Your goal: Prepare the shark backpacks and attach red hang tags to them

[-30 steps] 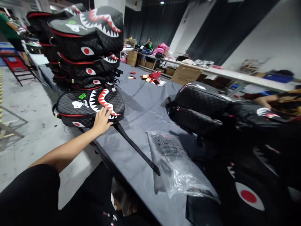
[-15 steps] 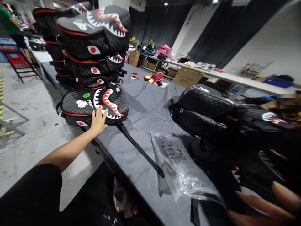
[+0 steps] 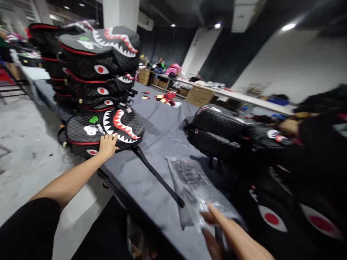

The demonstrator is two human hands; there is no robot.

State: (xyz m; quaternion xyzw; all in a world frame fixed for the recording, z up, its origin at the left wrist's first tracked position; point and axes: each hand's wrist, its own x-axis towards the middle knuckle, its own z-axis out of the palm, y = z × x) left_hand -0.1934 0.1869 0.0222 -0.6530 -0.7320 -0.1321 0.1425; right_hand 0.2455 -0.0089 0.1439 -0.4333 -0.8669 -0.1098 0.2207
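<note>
Head view, and there's your left hand (image 3: 107, 147) on the backpack (image 3: 108, 124) at the table's (image 3: 162, 119) near left edge, fingers bent over its side, though whether they're gripping I can't tell; your right hand (image 3: 234, 234), blurred, is open over the plastic bag (image 3: 199, 184), contact unclear! Half a second ago that right hand was further right, over dark bags, and your left fingers were spread wider! Count them: one backpack under your hand, one plastic bag, three backpacks showing in the nearer stack (image 3: 100, 59)
</note>
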